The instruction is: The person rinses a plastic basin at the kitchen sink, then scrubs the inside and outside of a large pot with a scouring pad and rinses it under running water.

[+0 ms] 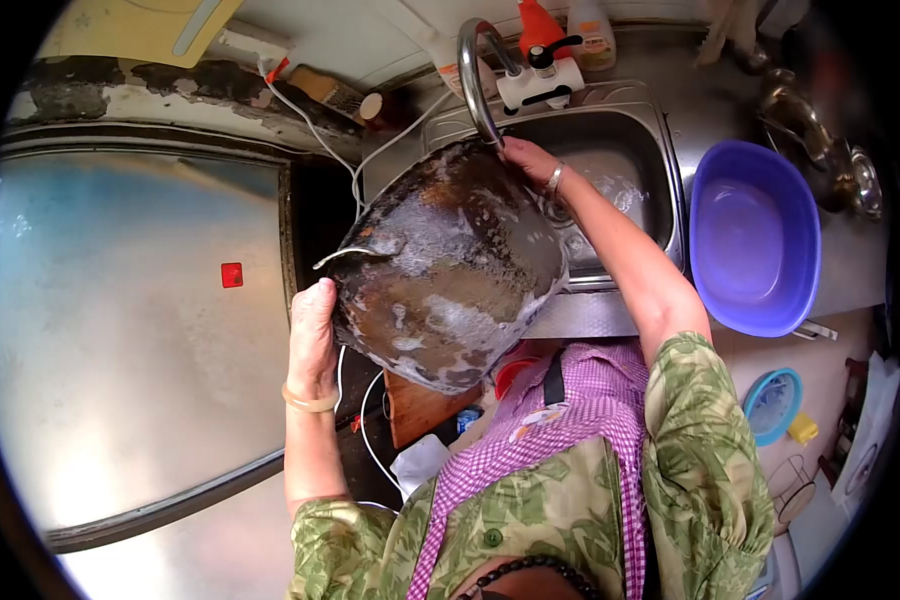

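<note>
A large blackened wok (pixel 450 275) is tilted at the sink's left side, its sooty, crusted underside facing me with whitish foam patches. My left hand (pixel 313 330) is closed on its left edge, below a thin pale wire-like handle. At the far right edge of the wok, my right hand (pixel 530 165) grips just under the curved metal faucet (pixel 473 85). The fingers of both hands are partly hidden behind the wok. Behind my right forearm, the steel sink (pixel 667 150) has some water in it. The inside of the wok is out of sight.
A purple basin (pixel 815 230) stands on the counter right of the sink. Bottles, one an orange-red bottle (pixel 542 28), stand behind the faucet. White cables (pixel 315 125) run along the left. A frosted panel (pixel 130 330) fills the left side. A blue-rimmed basin (pixel 795 405) sits lower right.
</note>
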The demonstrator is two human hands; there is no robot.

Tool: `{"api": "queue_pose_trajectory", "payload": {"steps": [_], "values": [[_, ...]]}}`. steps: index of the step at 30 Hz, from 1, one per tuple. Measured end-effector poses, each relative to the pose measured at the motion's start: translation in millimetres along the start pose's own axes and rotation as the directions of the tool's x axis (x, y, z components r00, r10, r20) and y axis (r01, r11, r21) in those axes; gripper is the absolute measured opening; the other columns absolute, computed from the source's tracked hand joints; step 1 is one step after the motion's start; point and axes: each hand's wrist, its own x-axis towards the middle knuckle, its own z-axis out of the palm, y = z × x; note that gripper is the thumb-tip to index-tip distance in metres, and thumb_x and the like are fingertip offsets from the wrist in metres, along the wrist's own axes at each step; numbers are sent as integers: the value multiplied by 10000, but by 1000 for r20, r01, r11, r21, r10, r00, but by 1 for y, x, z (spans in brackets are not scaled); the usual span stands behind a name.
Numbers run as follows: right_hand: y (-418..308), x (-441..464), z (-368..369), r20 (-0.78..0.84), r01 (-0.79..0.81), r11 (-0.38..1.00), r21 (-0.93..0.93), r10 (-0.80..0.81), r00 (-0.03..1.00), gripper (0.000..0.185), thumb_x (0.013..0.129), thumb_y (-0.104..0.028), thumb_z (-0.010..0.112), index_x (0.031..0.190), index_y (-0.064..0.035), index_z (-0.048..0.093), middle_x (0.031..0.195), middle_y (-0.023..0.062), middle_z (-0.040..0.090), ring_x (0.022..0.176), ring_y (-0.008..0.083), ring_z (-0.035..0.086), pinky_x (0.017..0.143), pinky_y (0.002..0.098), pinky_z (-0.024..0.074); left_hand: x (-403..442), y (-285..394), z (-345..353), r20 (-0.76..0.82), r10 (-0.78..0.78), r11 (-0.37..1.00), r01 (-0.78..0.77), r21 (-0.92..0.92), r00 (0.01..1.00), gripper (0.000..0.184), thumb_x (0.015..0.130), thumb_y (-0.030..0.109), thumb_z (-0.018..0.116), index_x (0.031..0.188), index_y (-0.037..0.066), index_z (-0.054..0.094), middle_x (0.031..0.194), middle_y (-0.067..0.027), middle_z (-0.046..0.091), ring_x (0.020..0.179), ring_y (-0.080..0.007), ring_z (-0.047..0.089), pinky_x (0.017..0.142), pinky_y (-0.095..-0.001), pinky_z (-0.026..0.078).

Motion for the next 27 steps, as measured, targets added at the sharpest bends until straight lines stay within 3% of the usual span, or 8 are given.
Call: {"api": "queue_pose_trajectory", "payload": {"steps": [4, 7, 12, 13, 16, 22, 25, 27], "values": [[-29, -8, 4, -127, 33, 999, -1, -33, 991, 311, 925, -339, 584, 1071, -90, 699, 987, -27, 651, 927, 73, 539, 864, 243, 414, 14, -15, -25, 24, -31, 999, 32, -37, 999, 510, 1001, 439, 451, 1124, -22, 631, 1076, -89, 678, 958, -170, 637, 869, -307, 492], [-68, -14, 8, -178, -64, 996, 63, 74, 981, 239, 902, -295, 615, 975, -75, 674, 931, -48, 615, 865, 57, 526, 810, 227, 426, 30, -33, -26, -21, 9, 991, -12, -135, 1000, 522, 999, 446, 448, 1180, -18, 602, 1139, -84, 658, 1023, -178, 618, 920, -322, 474], [-82, -5, -3, -191, -36, 984, -172, 3, 982, 329, 924, -381, 565, 993, -95, 712, 888, -36, 628, 821, 78, 520, 783, 243, 415, 45, -75, -44, 18, 42, 947, -34, -320, 999, 619, 954, 473, 510, 1372, 21, 446, 1366, -103, 514, 1263, -237, 467, 1087, -409, 351], [-85, -6, -2, -187, -39, 977, -208, 0, 982, 337, 928, -391, 556, 982, -97, 711, 871, -39, 621, 809, 78, 512, 772, 243, 410, 46, -81, -45, -5, 69, 943, -67, -326, 998, 621, 952, 474, 513, 1373, 21, 447, 1370, -102, 512, 1266, -238, 464, 1087, -408, 350], [-79, -8, -4, -202, 4, 999, -32, -11, 979, 354, 932, -397, 548, 986, -84, 705, 865, -40, 621, 812, 79, 512, 781, 244, 408, 51, -87, -46, -47, 119, 933, -128, -337, 992, 625, 946, 472, 529, 1374, 24, 450, 1379, -98, 510, 1271, -238, 464, 1088, -404, 351], [-74, -2, -10, -202, 80, 992, -101, -99, 974, 375, 939, -386, 544, 979, -53, 712, 941, -20, 660, 883, 76, 548, 858, 238, 412, 72, -86, -40, -130, 99, 925, -140, -354, 986, 608, 949, 493, 516, 1287, -13, 530, 1282, -95, 586, 1177, -210, 544, 1041, -378, 394], [-87, -4, -11, -222, 81, 980, -185, -121, 968, 232, 926, -249, 547, 930, -51, 668, 815, -64, 603, 732, 42, 501, 695, 214, 408, 97, -104, -57, -61, 68, 894, -88, -439, 996, 628, 942, 485, 526, 1367, 28, 462, 1368, -90, 527, 1257, -247, 481, 1092, -400, 345], [-95, -3, -16, -204, 54, 977, -206, -97, 974, 244, 933, -261, 558, 955, -49, 675, 825, -64, 608, 736, 38, 507, 695, 211, 415, 112, -119, -62, -30, 58, 868, -66, -493, 998, 637, 937, 491, 529, 1369, 29, 460, 1369, -89, 526, 1257, -249, 479, 1094, -400, 342]]}}
